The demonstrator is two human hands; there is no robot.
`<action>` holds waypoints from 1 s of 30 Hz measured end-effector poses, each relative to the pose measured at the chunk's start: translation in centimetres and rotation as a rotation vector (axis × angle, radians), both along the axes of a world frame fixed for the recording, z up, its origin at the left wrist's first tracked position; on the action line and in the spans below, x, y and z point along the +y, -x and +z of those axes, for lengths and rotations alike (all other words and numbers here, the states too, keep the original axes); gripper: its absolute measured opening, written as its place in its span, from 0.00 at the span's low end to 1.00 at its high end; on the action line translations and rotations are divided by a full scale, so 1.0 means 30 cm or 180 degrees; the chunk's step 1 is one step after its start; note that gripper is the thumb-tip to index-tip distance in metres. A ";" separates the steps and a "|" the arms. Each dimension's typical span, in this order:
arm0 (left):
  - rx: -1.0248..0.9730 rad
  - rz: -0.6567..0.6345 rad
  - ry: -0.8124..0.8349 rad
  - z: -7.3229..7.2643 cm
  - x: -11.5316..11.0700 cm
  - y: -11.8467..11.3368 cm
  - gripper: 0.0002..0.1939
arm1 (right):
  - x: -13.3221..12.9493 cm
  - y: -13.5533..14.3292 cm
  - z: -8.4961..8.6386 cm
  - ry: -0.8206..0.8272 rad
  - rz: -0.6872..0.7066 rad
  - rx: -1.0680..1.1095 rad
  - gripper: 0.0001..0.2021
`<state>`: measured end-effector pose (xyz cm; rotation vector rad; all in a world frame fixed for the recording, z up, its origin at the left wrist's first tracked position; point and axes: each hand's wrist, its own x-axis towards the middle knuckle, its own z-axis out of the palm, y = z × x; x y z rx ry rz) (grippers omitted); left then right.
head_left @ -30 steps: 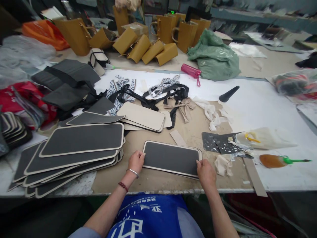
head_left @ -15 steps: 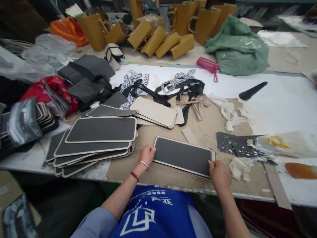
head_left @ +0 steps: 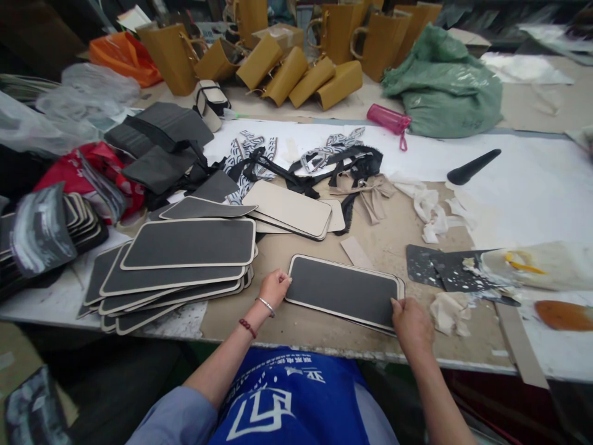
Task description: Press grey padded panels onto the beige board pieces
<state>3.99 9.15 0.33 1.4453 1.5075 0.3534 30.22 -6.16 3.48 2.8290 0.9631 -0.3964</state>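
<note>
A dark grey panel with a cream border [head_left: 343, 292] lies on top of similar panels on the brown board in front of me. My left hand [head_left: 275, 289] pinches its left edge, thumb and finger together. At the right end my right hand [head_left: 413, 324] grips the panel's edge, thumb on top and the other fingers mostly hidden. To the left is a fanned pile of bordered grey panels [head_left: 188, 244]. Cream panels [head_left: 290, 209] lie behind, their face up.
Fabric scraps [head_left: 370, 191] and a black tapered tool [head_left: 473, 167] lie farther back. At the right are a glue-spattered dark sheet [head_left: 451, 269] and an amber piece [head_left: 563, 315]. Mustard bags [head_left: 290, 74], a pink pouch [head_left: 388, 118] and a green bag [head_left: 445, 86] stand behind.
</note>
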 end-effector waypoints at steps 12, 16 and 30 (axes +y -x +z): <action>-0.0231 -0.0059 0.0003 0.009 -0.010 0.017 0.11 | 0.000 0.016 0.016 -0.0097 -0.0159 -0.0041 0.11; -0.0253 -0.0034 -0.0025 0.014 -0.010 0.015 0.11 | -0.002 0.020 0.015 -0.0150 -0.0205 -0.0047 0.11; -0.0071 0.0021 -0.0301 0.007 -0.019 0.023 0.09 | -0.006 0.020 0.020 -0.0135 -0.0193 0.0033 0.13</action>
